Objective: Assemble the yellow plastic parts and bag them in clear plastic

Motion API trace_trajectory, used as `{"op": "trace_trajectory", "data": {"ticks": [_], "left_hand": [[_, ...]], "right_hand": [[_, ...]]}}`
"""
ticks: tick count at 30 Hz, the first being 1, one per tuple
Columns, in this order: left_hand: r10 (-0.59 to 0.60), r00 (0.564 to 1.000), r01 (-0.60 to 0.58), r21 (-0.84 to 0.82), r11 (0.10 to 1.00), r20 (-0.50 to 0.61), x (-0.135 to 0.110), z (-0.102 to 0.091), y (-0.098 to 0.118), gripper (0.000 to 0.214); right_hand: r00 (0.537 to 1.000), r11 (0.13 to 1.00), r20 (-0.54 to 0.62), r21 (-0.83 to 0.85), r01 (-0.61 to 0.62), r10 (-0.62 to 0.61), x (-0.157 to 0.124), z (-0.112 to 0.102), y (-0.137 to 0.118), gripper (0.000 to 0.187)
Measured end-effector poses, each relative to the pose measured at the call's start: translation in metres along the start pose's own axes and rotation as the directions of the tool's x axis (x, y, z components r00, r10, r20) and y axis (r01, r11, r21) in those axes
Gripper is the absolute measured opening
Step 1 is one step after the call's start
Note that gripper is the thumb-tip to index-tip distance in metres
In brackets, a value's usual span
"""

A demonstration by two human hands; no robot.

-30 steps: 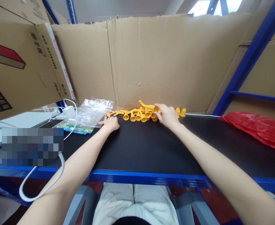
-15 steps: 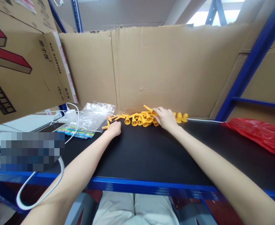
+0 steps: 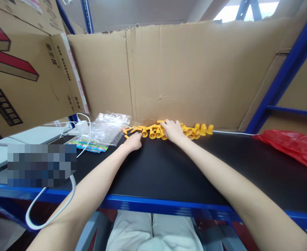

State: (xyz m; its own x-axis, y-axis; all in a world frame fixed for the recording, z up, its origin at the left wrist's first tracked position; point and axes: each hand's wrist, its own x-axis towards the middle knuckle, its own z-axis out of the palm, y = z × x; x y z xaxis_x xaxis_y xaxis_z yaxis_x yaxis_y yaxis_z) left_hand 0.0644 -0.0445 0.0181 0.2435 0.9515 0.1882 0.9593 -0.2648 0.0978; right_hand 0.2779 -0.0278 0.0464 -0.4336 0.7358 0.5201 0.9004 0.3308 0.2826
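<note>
A heap of small yellow plastic parts (image 3: 192,130) lies along the foot of the cardboard wall at the far edge of the black shelf top (image 3: 169,167). My right hand (image 3: 172,130) rests on the middle of the heap, fingers curled down over the parts. My left hand (image 3: 134,141) lies at the heap's left end, fingers bent, touching the thin yellow pieces (image 3: 130,129) there. Both arms stretch far forward across the shelf.
A crumpled clear plastic bag (image 3: 105,128) lies over colourful packets (image 3: 87,145) at the left. A white charger (image 3: 82,127) with its cable (image 3: 49,216) trails off the blue front edge. A red plastic bag (image 3: 292,146) sits right. Cardboard (image 3: 195,73) walls the back.
My right hand slid left along the yellow heap and now lies lower on it. My left hand moved right, closer to the heap's left end.
</note>
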Motion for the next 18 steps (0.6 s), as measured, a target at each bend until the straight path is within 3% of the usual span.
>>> {"op": "trace_trajectory", "data": {"ticks": [6, 12, 18], "left_hand": [[-0.142, 0.986, 0.154, 0.146, 0.977, -0.090, -0.005, -0.012, 0.000, 0.035], [-0.194, 0.980, 0.185, 0.181, 0.966, 0.036, -0.006, -0.014, -0.002, 0.041], [-0.178, 0.983, 0.166, 0.204, 0.965, 0.043, -0.007, -0.016, 0.002, 0.034]], "right_hand": [[0.999, 1.000, 0.032, 0.012, 0.017, -0.018, -0.004, 0.005, -0.005, 0.028], [1.000, 0.999, -0.003, 0.036, 0.021, -0.021, -0.011, 0.013, -0.003, 0.030], [0.999, 0.992, -0.024, 0.125, -0.025, 0.028, -0.010, 0.006, 0.004, 0.032]]}}
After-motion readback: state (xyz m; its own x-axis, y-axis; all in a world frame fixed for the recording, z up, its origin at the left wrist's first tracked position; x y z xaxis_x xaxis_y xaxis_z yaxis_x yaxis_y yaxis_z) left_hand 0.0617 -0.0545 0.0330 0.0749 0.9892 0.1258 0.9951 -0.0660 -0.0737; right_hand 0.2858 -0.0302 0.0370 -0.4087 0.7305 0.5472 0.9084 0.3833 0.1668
